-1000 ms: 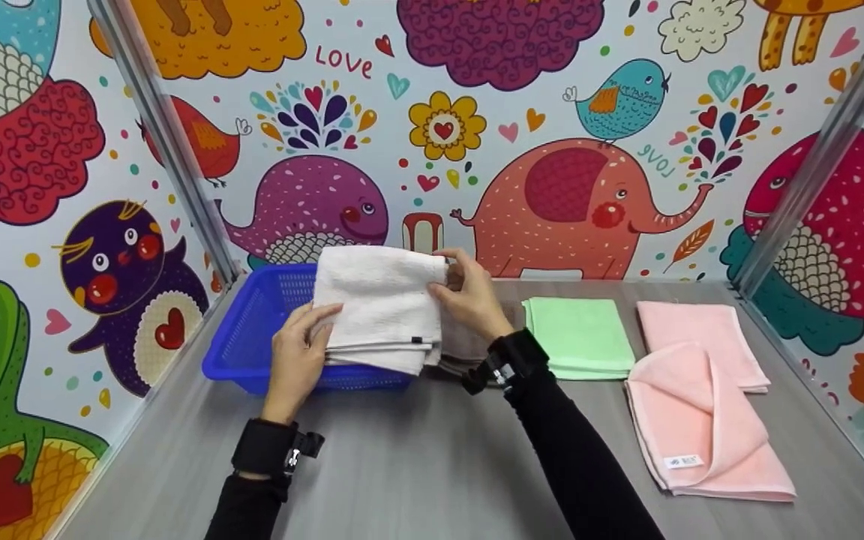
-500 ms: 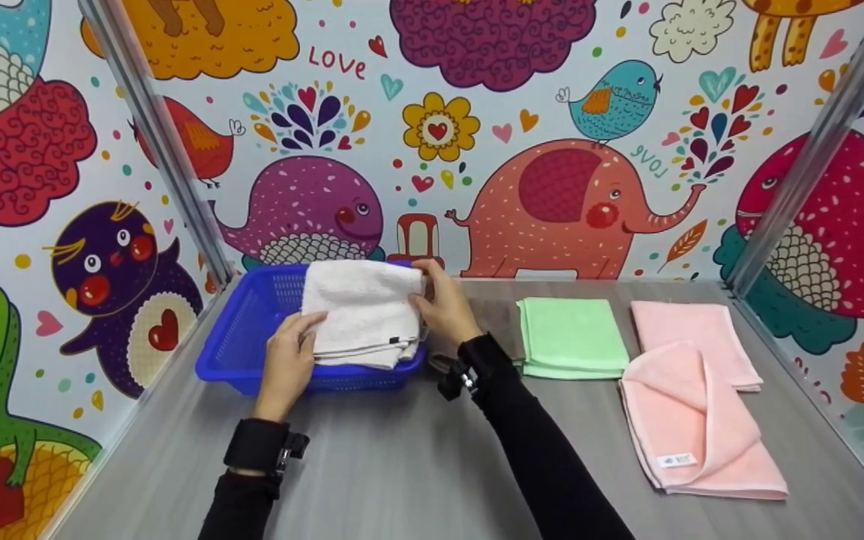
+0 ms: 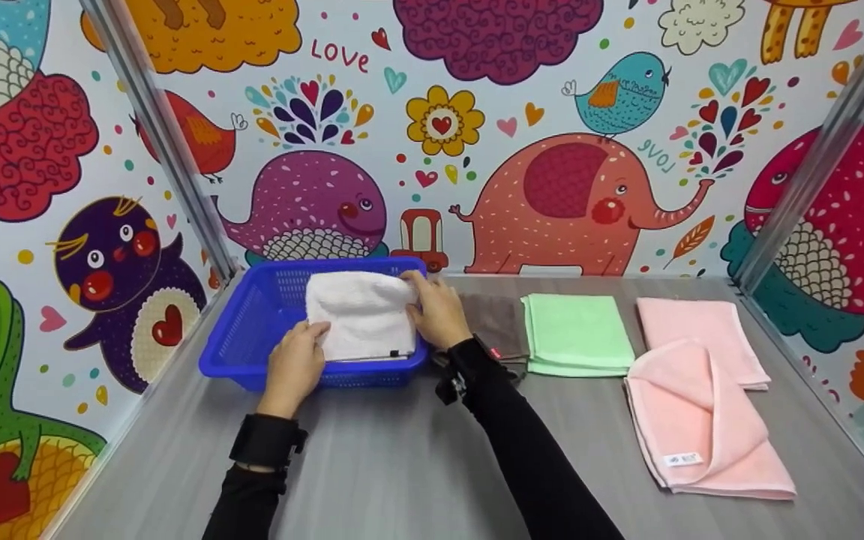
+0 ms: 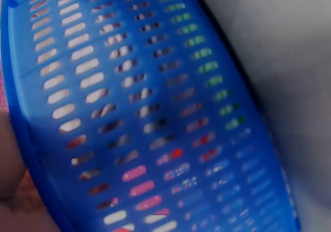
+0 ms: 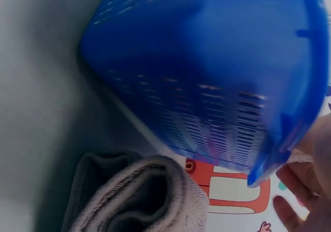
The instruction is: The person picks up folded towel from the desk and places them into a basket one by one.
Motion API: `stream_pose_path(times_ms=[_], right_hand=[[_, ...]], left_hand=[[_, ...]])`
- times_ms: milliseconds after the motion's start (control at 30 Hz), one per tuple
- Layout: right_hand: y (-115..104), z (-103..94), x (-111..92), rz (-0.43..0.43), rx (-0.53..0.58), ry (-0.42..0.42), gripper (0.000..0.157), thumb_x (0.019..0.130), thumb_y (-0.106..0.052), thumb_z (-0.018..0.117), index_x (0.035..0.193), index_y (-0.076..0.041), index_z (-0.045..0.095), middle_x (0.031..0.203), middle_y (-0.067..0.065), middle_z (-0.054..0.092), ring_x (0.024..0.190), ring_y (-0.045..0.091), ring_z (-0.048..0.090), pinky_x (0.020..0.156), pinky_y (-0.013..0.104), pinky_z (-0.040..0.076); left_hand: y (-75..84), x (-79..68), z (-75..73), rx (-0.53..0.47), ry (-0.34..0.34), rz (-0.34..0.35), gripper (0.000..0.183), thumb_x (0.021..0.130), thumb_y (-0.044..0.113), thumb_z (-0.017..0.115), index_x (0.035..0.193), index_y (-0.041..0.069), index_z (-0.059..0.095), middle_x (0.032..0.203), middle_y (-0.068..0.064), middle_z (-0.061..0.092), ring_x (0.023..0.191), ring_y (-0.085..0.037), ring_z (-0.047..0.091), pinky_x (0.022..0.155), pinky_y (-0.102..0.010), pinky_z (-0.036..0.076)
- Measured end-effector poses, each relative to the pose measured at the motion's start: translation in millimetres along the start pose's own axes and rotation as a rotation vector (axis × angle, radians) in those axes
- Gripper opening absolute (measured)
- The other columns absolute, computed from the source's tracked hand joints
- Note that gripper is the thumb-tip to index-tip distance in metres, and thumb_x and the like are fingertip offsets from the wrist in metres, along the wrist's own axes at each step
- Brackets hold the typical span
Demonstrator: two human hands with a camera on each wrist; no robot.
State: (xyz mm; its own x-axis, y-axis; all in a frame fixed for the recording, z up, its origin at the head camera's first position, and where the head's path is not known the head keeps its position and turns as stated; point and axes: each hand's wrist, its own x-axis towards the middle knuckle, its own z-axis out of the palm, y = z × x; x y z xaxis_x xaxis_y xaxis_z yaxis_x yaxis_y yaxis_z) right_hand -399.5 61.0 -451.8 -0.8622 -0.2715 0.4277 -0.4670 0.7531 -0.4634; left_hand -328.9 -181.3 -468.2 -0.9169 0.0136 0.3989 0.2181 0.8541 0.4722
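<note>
A folded white towel (image 3: pixel 361 319) with a small black tag lies inside the right part of the blue plastic basket (image 3: pixel 241 364). My left hand (image 3: pixel 295 367) holds the towel's left edge, reaching over the basket's front rim. At the opposite edge, my right hand (image 3: pixel 438 309) pinches the towel near the basket's right rim. Perforated basket wall (image 4: pixel 139 107) fills most of the left wrist view and hides the towel's body. In the right wrist view, the fingers (image 5: pixel 292 188) show past the basket's rim.
Right of the basket lies a folded brown towel (image 3: pixel 496 322), partly behind my right wrist. Beyond it are a green towel (image 3: pixel 578 335) and two pink towels, one flat (image 3: pixel 702 330) and one with a turned-back corner (image 3: pixel 709 427). A patterned wall stands behind the table.
Both hands have lowered the white towel, and it has moved slightly left, from above the basket's rim down into the basket. The other towels have not moved.
</note>
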Motion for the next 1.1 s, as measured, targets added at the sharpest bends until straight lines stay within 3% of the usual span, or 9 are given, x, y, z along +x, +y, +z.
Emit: stream_pose_path(times_ms=[200, 300, 433, 600, 833, 1000, 1100], right_hand=[[-2.6, 3.0, -0.9, 0.014, -0.039, -0.056, 0.051, 0.097, -0.006, 0.068, 0.145, -0.017, 0.056, 0.109, 0.014, 0.074, 0.114, 0.035, 0.061, 0.101, 0.054, 0.047], [-4.9, 3.8, -0.8, 0.019, -0.073, -0.079, 0.056, 0.096, -0.006, 0.068, 0.149, -0.017, 0.053, 0.118, 0.015, 0.073, 0.12, 0.036, 0.06, 0.104, 0.054, 0.047], [-8.9, 5.6, -1.9, 0.05, -0.154, -0.152, 0.064, 0.099, -0.016, 0.065, 0.159, -0.017, 0.042, 0.143, 0.016, 0.062, 0.136, 0.035, 0.052, 0.113, 0.053, 0.042], [-10.4, 5.0, -3.7, 0.051, -0.243, -0.185, 0.059, 0.103, -0.027, 0.059, 0.159, -0.017, 0.042, 0.147, 0.014, 0.056, 0.143, 0.033, 0.046, 0.118, 0.053, 0.038], [-0.3, 6.8, -1.5, 0.062, -0.245, -0.229, 0.049, 0.108, -0.04, 0.046, 0.151, -0.019, 0.055, 0.16, 0.008, 0.046, 0.151, 0.031, 0.037, 0.122, 0.055, 0.032], [5.3, 9.7, 0.9, 0.093, -0.236, -0.287, 0.052, 0.11, -0.046, 0.037, 0.153, -0.022, 0.053, 0.168, 0.004, 0.036, 0.156, 0.031, 0.029, 0.126, 0.055, 0.025], [6.7, 11.0, 0.3, 0.097, -0.196, -0.267, 0.053, 0.11, -0.045, 0.038, 0.154, -0.02, 0.051, 0.168, 0.005, 0.036, 0.156, 0.032, 0.03, 0.126, 0.055, 0.024]], left_hand=[[-0.3, -1.1, -0.6, 0.117, -0.059, -0.004, 0.035, 0.101, 0.014, 0.054, 0.13, -0.001, 0.069, 0.141, -0.031, 0.059, 0.122, -0.051, 0.062, 0.098, -0.066, 0.05], [0.1, -1.0, -0.2, 0.148, -0.077, -0.002, 0.037, 0.104, 0.019, 0.053, 0.13, -0.002, 0.069, 0.142, -0.031, 0.058, 0.12, -0.051, 0.063, 0.096, -0.066, 0.05], [0.6, -1.5, 0.6, 0.179, -0.097, -0.005, 0.039, 0.106, 0.027, 0.051, 0.124, -0.001, 0.071, 0.144, -0.032, 0.057, 0.118, -0.052, 0.063, 0.094, -0.067, 0.05], [0.7, -2.0, 0.4, 0.199, -0.113, -0.008, 0.047, 0.109, 0.037, 0.044, 0.126, 0.003, 0.072, 0.146, -0.031, 0.056, 0.119, -0.052, 0.063, 0.094, -0.066, 0.051], [-0.1, -3.1, -2.3, 0.25, -0.195, -0.03, 0.057, 0.111, 0.046, 0.035, 0.135, 0.005, 0.067, 0.15, -0.028, 0.053, 0.124, -0.052, 0.06, 0.098, -0.067, 0.049], [-0.1, -3.4, -2.8, 0.264, -0.236, -0.048, 0.061, 0.111, 0.048, 0.032, 0.14, 0.005, 0.064, 0.152, -0.028, 0.05, 0.128, -0.052, 0.058, 0.101, -0.067, 0.047], [-0.5, -3.6, -2.0, 0.263, -0.229, -0.051, 0.06, 0.111, 0.047, 0.033, 0.14, 0.005, 0.064, 0.152, -0.028, 0.051, 0.129, -0.052, 0.057, 0.101, -0.067, 0.046]])
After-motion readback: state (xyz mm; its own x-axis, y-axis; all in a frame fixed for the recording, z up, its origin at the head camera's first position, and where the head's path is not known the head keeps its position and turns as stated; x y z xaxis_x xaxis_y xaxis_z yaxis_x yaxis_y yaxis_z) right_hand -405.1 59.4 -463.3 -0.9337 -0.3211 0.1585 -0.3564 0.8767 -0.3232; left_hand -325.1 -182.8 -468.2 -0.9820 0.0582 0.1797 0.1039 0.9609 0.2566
